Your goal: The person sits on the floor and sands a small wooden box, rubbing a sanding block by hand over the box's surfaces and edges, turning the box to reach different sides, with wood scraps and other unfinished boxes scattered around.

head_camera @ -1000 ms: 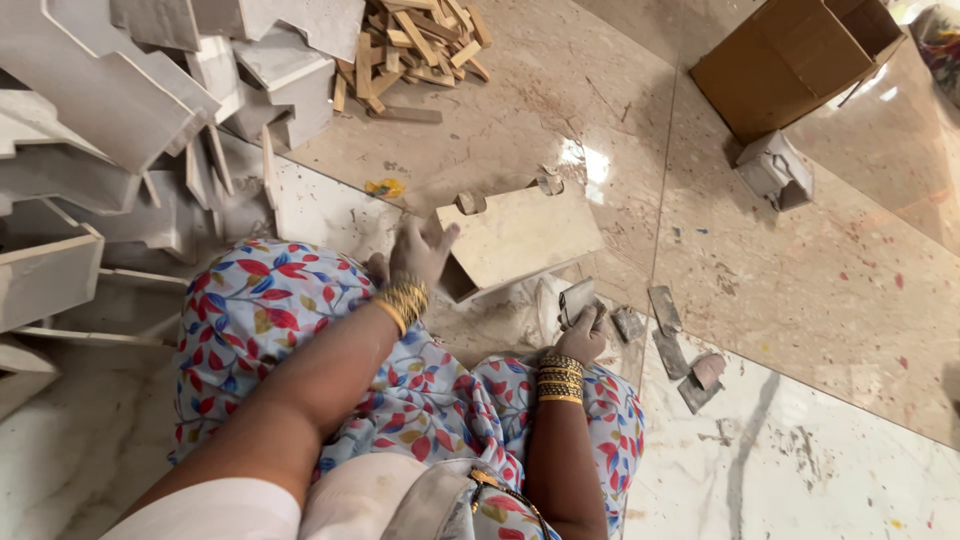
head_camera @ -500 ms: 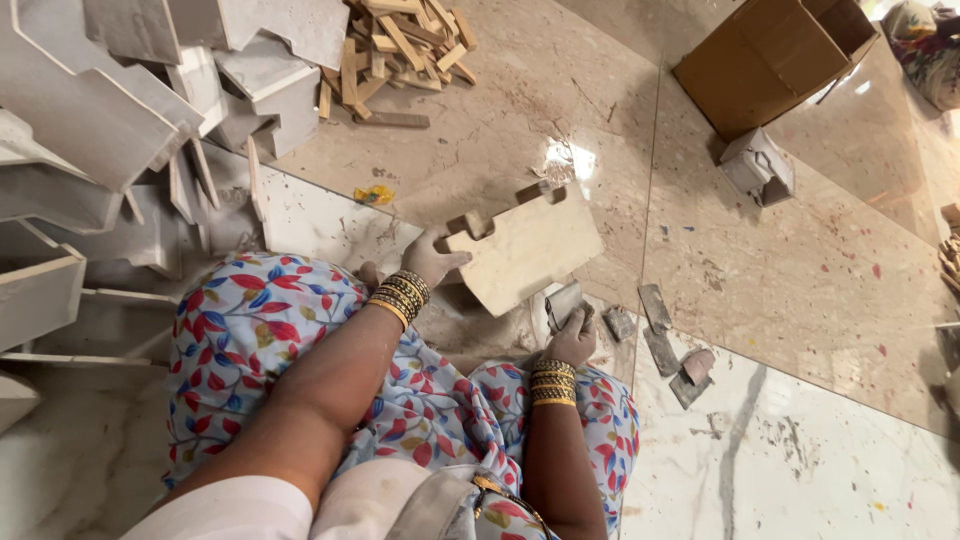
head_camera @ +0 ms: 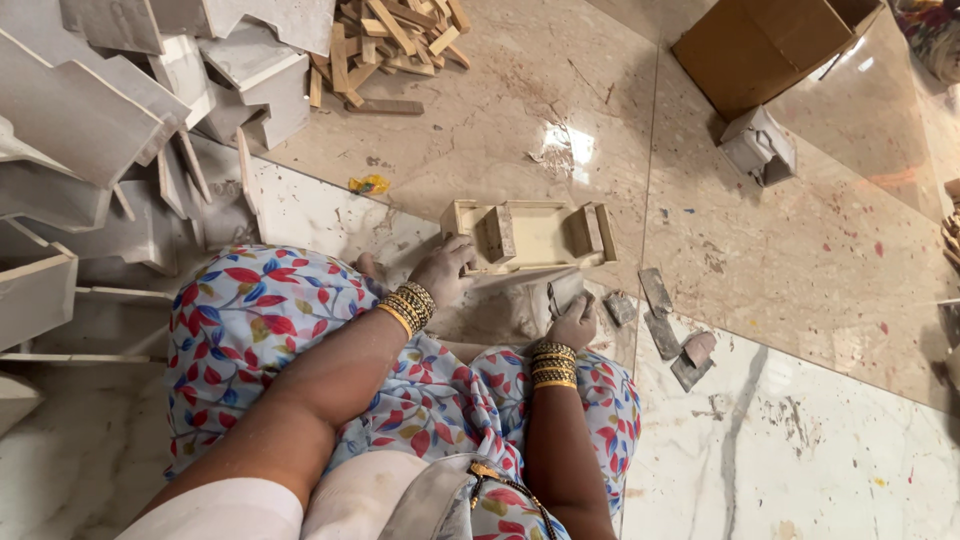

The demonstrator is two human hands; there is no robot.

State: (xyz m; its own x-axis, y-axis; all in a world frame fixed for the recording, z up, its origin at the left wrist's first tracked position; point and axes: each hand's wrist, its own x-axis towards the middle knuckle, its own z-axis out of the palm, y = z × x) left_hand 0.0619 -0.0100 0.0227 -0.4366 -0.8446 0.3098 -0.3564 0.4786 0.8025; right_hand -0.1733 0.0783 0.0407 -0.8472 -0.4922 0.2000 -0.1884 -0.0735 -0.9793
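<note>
Person sits on the floor, legs in floral cloth (head_camera: pixel 250 330), looking down at a small wooden tray (head_camera: pixel 530 235) lying on the floor just beyond the knees. The tray is pale wood w/ low sides & two little blocks standing in it, one near each end.

Left hand (head_camera: pixel 445 272) is at the tray's near-left corner, fingers curled on the edge & touching the left block. It grips the tray there, though how tight I can't tell. Gold bangles (head_camera: pixel 408 306) on that wrist.

Right hand (head_camera: pixel 573 322) sits nearer the body, below the tray's right half, apart from it. It's closed round a small dark tool (head_camera: pixel 556 296) w/ the tip poking up toward the tray; can't make out what kind. More bangles on that wrist too.

So the hands are apart: left on the tray, right just short of it.

Right of the right hand, a few grey scraps (head_camera: pixel 665 325) lie on the floor. Far left, a heap of white board pieces (head_camera: pixel 120 120). Far middle, a pile of wood offcuts (head_camera: pixel 385 45). Far right, a brown cardboard box (head_camera: pixel 765 45) w/ a small grey block (head_camera: pixel 758 145) near it. Tiny yellow scrap (head_camera: pixel 368 184) left of the tray.
</note>
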